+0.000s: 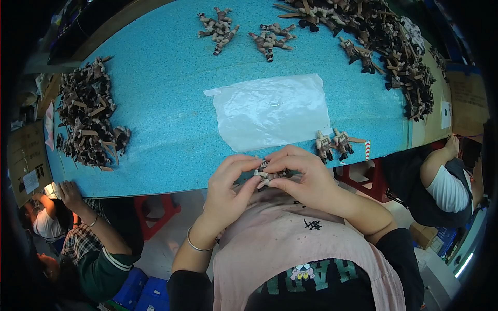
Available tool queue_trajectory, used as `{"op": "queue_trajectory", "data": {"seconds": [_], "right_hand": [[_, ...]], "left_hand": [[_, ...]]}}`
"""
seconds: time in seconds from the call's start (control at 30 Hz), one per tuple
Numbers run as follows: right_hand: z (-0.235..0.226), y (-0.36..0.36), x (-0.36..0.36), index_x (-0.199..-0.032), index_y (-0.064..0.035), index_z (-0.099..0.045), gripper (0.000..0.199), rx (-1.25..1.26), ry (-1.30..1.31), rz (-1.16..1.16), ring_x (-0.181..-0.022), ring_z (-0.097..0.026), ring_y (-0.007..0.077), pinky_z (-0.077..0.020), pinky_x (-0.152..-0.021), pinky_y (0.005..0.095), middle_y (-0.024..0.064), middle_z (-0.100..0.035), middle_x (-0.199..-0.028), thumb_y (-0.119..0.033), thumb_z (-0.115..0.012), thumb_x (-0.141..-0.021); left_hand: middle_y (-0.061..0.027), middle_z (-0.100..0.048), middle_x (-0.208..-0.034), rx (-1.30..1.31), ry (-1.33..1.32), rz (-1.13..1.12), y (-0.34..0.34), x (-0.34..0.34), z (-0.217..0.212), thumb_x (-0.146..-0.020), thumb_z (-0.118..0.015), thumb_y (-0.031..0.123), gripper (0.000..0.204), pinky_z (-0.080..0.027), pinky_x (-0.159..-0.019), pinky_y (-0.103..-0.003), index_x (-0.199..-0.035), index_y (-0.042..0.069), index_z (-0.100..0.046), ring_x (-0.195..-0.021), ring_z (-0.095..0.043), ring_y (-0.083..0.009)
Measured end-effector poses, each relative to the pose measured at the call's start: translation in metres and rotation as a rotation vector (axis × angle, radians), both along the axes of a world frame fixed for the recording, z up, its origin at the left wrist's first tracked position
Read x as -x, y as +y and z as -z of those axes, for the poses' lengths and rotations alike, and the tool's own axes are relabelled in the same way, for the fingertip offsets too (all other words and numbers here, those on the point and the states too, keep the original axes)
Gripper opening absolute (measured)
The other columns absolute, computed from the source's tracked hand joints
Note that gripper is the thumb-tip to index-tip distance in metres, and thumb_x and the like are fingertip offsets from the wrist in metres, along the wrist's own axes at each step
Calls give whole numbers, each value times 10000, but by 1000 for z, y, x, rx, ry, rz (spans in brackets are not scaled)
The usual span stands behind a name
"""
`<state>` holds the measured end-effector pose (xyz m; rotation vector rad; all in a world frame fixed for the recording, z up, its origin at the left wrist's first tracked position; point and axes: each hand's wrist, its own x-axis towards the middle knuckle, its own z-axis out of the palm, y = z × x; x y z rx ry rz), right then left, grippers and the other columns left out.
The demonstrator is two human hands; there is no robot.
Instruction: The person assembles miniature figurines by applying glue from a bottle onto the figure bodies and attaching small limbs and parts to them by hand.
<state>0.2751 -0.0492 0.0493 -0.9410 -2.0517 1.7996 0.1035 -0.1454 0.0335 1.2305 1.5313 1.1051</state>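
Note:
Close to my body, at the near edge of the table, both my hands grip one small toy figure (263, 175) in pale and brown colours. My left hand (232, 182) pinches it between thumb and fingers from the left. From the right, the thumb and fingers of my right hand (305, 174) are closed on the same figure. My fingers cover much of it, so its pose is partly hidden. Just right of my right hand, two similar figures (332, 145) lie side by side on the blue tabletop (166, 103).
A white plastic sheet (272, 114) is taped beyond my hands. Figures are heaped at the left (88, 114) and far right (399, 62), with small clusters (218, 30) at the far side. Co-workers sit at both sides; one's hand (70, 196) holds something pale at the left edge.

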Motion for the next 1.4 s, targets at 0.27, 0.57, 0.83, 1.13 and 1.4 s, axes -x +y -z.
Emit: {"op": "queue_trajectory", "data": {"seconds": [0.27,0.57,0.83,1.13,1.4], "right_hand": [[1,-1,-2,-926,-16,-655,198,23,23,8,-1013,-590,259,-475,-859,335,127,-596,-995,8,-688,-733],[-12,0,-10,-1089,2,-528,240,353,205,302,-913,-601,179,-483,-798,291,106,-597,-986,-113,-578,-883],[-2,0,-16,-925,7,-530,212,733,285,-25,-794,-585,114,-471,-719,255,59,-580,-875,-197,-485,-960],[-5,-2,-18,-812,3,-542,195,512,245,-173,-780,-510,103,-425,-708,246,31,-537,-840,-143,-510,-938],[-2,2,-21,-817,-3,-533,190,283,173,-182,-751,-522,168,-423,-679,307,75,-533,-782,-176,-579,-880]], "left_hand": [[-140,-586,-1026,-36,14,-32,-4,-5,7,-796,-627,-32,212,-475,-816,-293,-1008,-29,-618,-946,-584,-202],[-148,-541,-1081,-214,-196,-324,-11,-12,-4,-778,-642,-69,257,-448,-860,-298,-1029,-32,-595,-974,-546,-201],[-136,-527,-1074,-188,-32,-50,-22,-2,-11,-830,-634,66,216,-447,-847,-302,-1016,-32,-585,-942,-537,-186],[-114,-483,-1155,127,-800,19,-6,-10,-16,-822,-626,23,163,-444,-830,-286,-965,-16,-558,-959,-516,-140],[-111,-478,-1150,69,-761,-12,-9,-24,-14,-827,-624,-1,242,-434,-873,-294,-1028,2,-488,-1009,-512,-157]]}}
